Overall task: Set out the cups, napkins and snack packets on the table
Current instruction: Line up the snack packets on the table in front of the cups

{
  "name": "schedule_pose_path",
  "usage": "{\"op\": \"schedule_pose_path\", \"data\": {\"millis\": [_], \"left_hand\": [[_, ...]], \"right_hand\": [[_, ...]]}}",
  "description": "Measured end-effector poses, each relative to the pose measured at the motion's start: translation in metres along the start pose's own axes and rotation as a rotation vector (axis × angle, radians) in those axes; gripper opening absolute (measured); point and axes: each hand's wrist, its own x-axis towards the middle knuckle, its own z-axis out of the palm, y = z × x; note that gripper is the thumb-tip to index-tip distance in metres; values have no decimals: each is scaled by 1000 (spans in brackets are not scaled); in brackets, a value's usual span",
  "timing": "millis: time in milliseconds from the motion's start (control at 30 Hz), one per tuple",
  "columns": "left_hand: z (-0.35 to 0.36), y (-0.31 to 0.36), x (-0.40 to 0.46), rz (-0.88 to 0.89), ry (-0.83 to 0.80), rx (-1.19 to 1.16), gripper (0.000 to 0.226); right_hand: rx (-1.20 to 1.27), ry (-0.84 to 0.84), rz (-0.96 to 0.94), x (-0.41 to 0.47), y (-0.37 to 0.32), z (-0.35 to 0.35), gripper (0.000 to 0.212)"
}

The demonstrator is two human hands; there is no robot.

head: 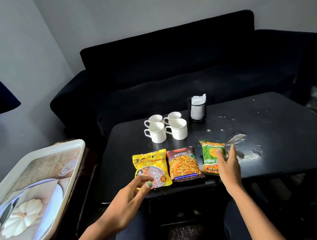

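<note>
Our right hand [227, 164] hovers with fingers loosely spread over the green packet [211, 157], its fingertips overlapping the wrapper; we cannot tell whether they touch it. Our left hand [130, 194] reaches with relaxed, slightly bent fingers to the near edge of the yellow packet [151, 166], gripping nothing. Taking the red mixture packet [183, 163] as our landmark, the yellow one lies just to its left and the green just to its right, all three flat in a row, glossy and crinkled. Beyond the mixture packet stand four white cups [165, 128], smooth, straight-sided, handles to the left, clustered two by two. Right of the cups, further back, a black mesh holder [197, 109] carries white paper napkins upright. Everything rests on the black table [269, 129], whose dark top is scuffed with pale chipped patches to the right of the packets. Far left of the mixture packet a rectangular white-rimmed tray [44, 179] printed with a pumpkin picture sits bare. We judge the setting-out nearly complete, with only final straightening left.
</note>
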Motion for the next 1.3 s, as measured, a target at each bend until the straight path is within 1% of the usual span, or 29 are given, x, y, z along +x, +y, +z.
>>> {"op": "schedule_pose_path", "data": {"millis": [133, 200, 267, 433, 533, 600, 667, 733, 800, 867, 933, 1000, 1067, 1100, 1133, 1200, 1300], "left_hand": [[-1, 1, 0, 7, -6, 42, 38], [-2, 3, 0, 17, -4, 55, 36], [-5, 7, -1, 26, 4, 73, 35], [-14, 17, -5, 51, 46, 112, 36], [-18, 24, -6, 59, 79, 147, 37], [-20, 26, -6, 62, 85, 178, 37], [-19, 27, -6, 68, 94, 250, 33], [-18, 26, -6, 78, 111, 346, 29], [-17, 23, -6, 72, 111, 442, 32], [-15, 19, -3, 41, 79, 544, 39], [-11, 12, 4, -18, 31, 629, 48], [-5, 5, 15, -89, -13, 690, 57], [1, 2, 33, -148, -42, 703, 58], [6, 2, 41, -183, -47, 674, 57], [11, 2, 50, -224, -42, 625, 56], [23, -1, 64, -292, 1, 526, 53], [42, -14, 73, -298, 41, 511, 50]], "right_hand": [[-276, 13, -126, -5, 1, 0, 52], [-375, -16, -163, -5, 2, 0, 51], [-418, -50, -192, -5, 2, 1, 52], [-438, -86, -199, -7, 0, -2, 53], [-432, 4, -209, -10, -4, -5, 51], [-401, 93, -263, -16, -9, -4, 43], [-374, 152, -330, -23, -14, -1, 35], [-354, 172, -420, -31, -19, 4, 32], [-351, 162, -530, -41, -24, 14, 30], [-361, 114, -618, -53, -28, 26, 29], [-375, 20, -696, -66, -29, 41, 30], [-425, -123, -808, -77, -32, 53, 24], [-537, -283, -944, -80, -40, 62, 19], [-600, -357, -995, -80, -46, 66, 21], [-657, -426, -1017, -78, -53, 70, 26], [-767, -528, -1000, -71, -65, 75, 34], [-954, -690, -975, -63, -71, 80, 43]]}}
